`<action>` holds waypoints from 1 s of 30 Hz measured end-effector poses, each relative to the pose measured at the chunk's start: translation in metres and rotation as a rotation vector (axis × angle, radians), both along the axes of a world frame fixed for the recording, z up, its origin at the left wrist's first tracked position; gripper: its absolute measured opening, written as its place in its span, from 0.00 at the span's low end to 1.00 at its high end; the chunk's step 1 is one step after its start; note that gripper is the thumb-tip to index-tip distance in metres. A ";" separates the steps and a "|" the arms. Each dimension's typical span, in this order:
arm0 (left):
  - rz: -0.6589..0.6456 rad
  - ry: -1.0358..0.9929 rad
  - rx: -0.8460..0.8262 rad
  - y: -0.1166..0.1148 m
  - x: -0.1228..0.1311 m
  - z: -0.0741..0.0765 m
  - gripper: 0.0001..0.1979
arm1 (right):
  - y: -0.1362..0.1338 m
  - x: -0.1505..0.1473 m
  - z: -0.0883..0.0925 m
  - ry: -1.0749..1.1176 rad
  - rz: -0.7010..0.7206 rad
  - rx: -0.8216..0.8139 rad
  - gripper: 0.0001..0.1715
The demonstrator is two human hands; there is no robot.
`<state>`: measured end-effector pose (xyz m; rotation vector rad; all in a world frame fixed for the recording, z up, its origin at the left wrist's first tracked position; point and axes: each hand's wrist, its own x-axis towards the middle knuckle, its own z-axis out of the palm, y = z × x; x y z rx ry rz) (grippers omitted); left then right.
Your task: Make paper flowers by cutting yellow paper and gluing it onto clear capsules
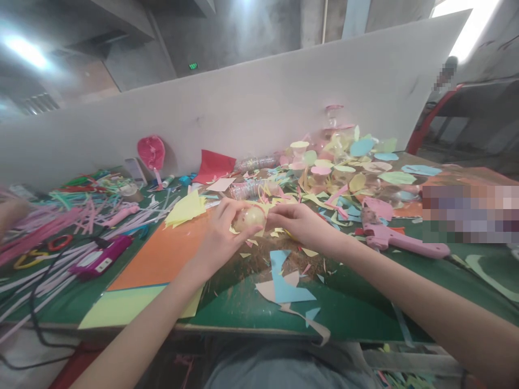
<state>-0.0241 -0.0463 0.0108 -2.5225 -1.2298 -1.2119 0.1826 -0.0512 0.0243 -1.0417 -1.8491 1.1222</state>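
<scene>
Above the middle of the table, my left hand point(227, 227) is wrapped round a small clear plastic cup-like piece point(249, 219) with pale yellow in it. Its rounded side faces me, and my left thumb lies along its lower edge. My right hand point(294, 221) is closed in a pinch at the right edge of the same piece, fingertips touching it. Whether a scrap is also between those fingertips is too small to tell. Just below lie a light-blue paper offcut point(286, 283) and several small scraps. Yellow paper sheets point(187, 208) rest left of my left hand.
A pink glue gun point(405, 240) lies at right. Orange paper point(162, 251) and a purple power strip point(103, 256) are at left, near pipe cleaners point(32, 232). Paper-and-plastic pieces point(340, 156) crowd the back by a white partition point(251, 102). Another person's blurred hand point(12, 213) shows far left.
</scene>
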 end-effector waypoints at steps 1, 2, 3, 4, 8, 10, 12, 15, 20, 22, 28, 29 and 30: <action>0.000 0.002 -0.005 0.000 0.000 0.000 0.16 | 0.000 0.000 0.000 -0.002 -0.003 0.008 0.16; -0.001 0.005 -0.007 0.000 0.000 0.000 0.16 | 0.001 0.000 -0.001 -0.004 -0.003 0.012 0.16; -0.001 0.007 -0.009 0.000 0.000 -0.001 0.16 | 0.001 0.000 -0.002 -0.006 -0.005 0.015 0.16; 0.000 0.010 -0.011 -0.001 0.000 -0.001 0.16 | 0.002 0.001 -0.002 -0.009 -0.007 0.017 0.15; 0.009 0.028 -0.003 -0.001 0.000 0.001 0.15 | 0.002 0.002 -0.003 -0.019 -0.014 0.022 0.15; 0.013 0.036 0.002 -0.001 0.000 0.001 0.15 | 0.001 0.002 -0.002 -0.021 -0.012 0.010 0.15; 0.012 0.037 0.011 0.000 0.000 0.000 0.15 | 0.001 0.001 -0.001 -0.012 -0.011 0.009 0.14; 0.014 0.032 0.052 0.002 -0.001 -0.001 0.15 | 0.003 0.001 -0.002 -0.012 -0.016 0.041 0.12; 0.054 0.004 0.090 0.006 -0.003 -0.004 0.16 | 0.006 0.011 -0.004 -0.418 -0.226 0.249 0.16; 0.069 -0.004 0.085 0.007 -0.004 -0.005 0.16 | 0.004 0.016 -0.004 -0.758 -0.301 0.346 0.18; 0.097 -0.030 0.067 0.011 -0.008 -0.007 0.17 | -0.002 0.021 -0.006 -1.127 -0.234 0.298 0.17; 0.100 -0.033 0.073 0.012 -0.008 -0.007 0.18 | -0.002 0.021 -0.007 -1.146 -0.220 0.299 0.17; 0.103 -0.033 0.079 0.013 -0.008 -0.006 0.18 | -0.002 0.021 -0.009 -1.162 -0.212 0.305 0.17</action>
